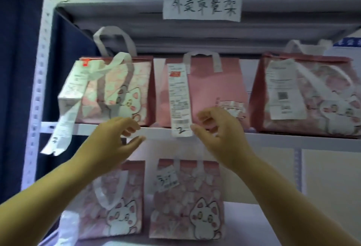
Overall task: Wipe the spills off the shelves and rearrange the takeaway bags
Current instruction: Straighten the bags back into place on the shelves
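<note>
Three pink takeaway bags stand on the upper shelf (273, 138): a cat-print bag (121, 93) on the left, a plain pink bag (214, 89) in the middle, another cat-print bag (312, 97) on the right. A long receipt (178, 99) marked "2" hangs from the middle bag past the shelf edge. My left hand (115, 140) is raised in front of the shelf edge, fingers loosely curled, holding nothing. My right hand (220, 130) is just right of the receipt's lower end, fingers relaxed, thumb close to the paper. Two cat-print bags (187, 202) (115, 206) stand on the lower shelf.
A white metal upright (39, 81) frames the rack on the left, with a dark blue curtain (17, 69) behind it. A handwritten paper sign (202, 6) is stuck to the top shelf rail. A long receipt (60, 132) dangles from the left bag.
</note>
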